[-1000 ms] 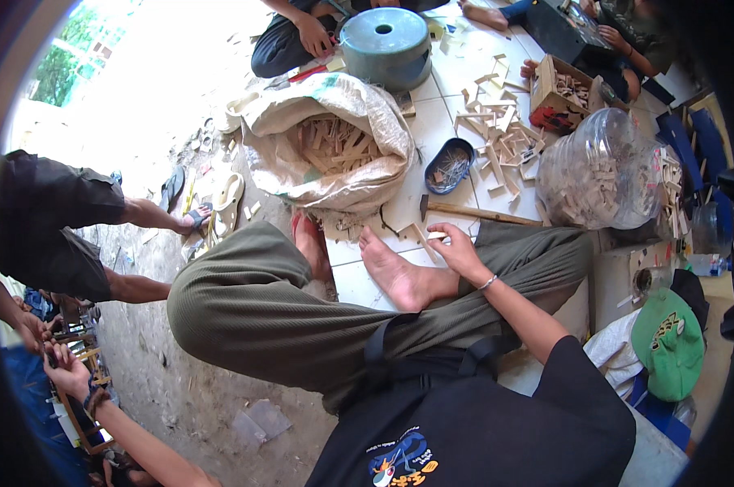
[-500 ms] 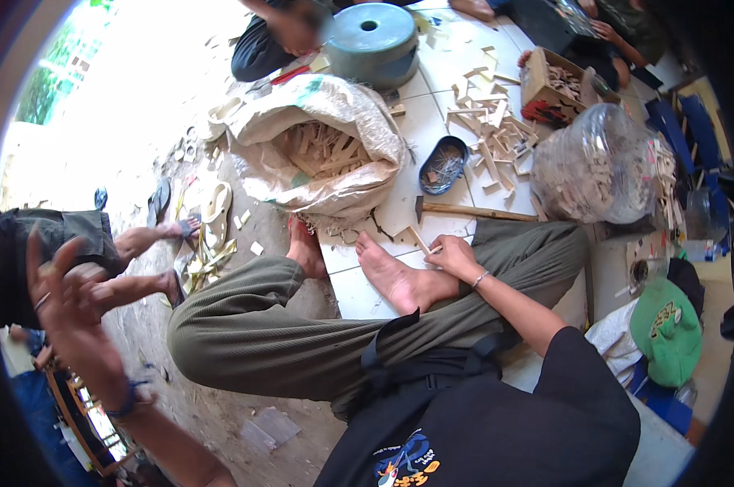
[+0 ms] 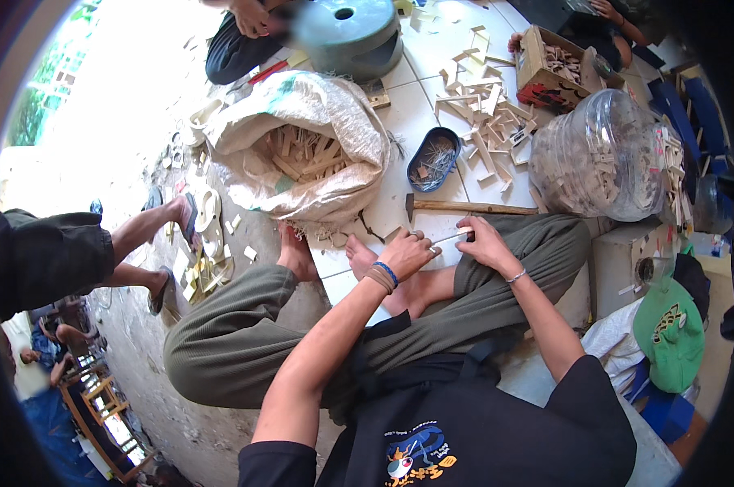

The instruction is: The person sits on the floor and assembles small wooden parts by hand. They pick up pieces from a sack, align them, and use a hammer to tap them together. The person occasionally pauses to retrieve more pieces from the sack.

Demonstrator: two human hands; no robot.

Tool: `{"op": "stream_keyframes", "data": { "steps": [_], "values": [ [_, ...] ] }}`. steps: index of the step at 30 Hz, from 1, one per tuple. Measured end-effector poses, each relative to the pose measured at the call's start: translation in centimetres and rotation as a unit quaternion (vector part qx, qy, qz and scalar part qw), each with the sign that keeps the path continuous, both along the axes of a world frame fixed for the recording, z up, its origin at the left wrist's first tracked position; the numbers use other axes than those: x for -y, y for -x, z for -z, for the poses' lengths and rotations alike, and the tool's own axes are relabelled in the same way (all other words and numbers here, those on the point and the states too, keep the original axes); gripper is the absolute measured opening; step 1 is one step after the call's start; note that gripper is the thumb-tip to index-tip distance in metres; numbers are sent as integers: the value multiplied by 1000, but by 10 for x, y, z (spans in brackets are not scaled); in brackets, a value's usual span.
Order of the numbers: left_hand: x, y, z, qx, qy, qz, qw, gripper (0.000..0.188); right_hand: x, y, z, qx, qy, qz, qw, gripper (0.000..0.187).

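Note:
My right hand (image 3: 487, 245) is closed, its fingertips pinching one end of a small pale wooden strip (image 3: 448, 238). At the strip's other end is my left hand (image 3: 409, 255), with its fingers bent round that end; what lies under them is hidden. Both hands are above my crossed legs. Just beyond them a hammer (image 3: 474, 207) lies on the white tiles, its head to the left. A blue oval tub (image 3: 433, 160) holding thin nails stands behind the hammer. Farther back, several L-shaped wooden pieces (image 3: 490, 118) lie in a loose heap.
A white woven sack (image 3: 334, 97) of wood offcuts stands left of the tub. Right are a clear plastic jar (image 3: 590, 154) of wood pieces, a box (image 3: 537, 69) and a green cap (image 3: 667, 337). A grey-green stool (image 3: 355, 49) stands far back; another person's legs (image 3: 144, 235) are left.
My left hand has come from raised at the far left to the wooden strip by my right hand. The strip now lies more level. The person's legs at left have shifted.

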State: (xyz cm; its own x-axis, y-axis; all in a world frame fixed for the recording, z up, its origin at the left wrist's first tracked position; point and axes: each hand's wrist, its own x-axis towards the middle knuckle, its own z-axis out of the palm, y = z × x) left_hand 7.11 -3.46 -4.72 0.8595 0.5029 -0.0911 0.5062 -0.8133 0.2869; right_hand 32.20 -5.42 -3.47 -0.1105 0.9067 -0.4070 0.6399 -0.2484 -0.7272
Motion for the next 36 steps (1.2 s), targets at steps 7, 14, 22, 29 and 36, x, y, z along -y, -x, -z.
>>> {"op": "stream_keyframes", "data": {
  "steps": [7, 14, 22, 29, 36],
  "values": [
    [-10, 14, -8, 87, 72, -77, 991, 19, -11, 11, -15, -59, -81, 71, 992, 37],
    [-15, 9, -37, 323, 232, -339, 853, 31, -21, 29, -51, -311, -5, 154, 938, 39],
    [-15, -11, -22, 394, 376, -358, 759, 42, -17, 28, -43, -304, 8, 200, 931, 32],
    [-24, -8, -16, 409, 368, -343, 761, 31, -17, 27, -44, -281, 39, 231, 931, 29],
    [-22, -8, -15, 416, 393, -347, 743, 27, -14, 44, -46, -272, 37, 173, 946, 25]
  ]
}}
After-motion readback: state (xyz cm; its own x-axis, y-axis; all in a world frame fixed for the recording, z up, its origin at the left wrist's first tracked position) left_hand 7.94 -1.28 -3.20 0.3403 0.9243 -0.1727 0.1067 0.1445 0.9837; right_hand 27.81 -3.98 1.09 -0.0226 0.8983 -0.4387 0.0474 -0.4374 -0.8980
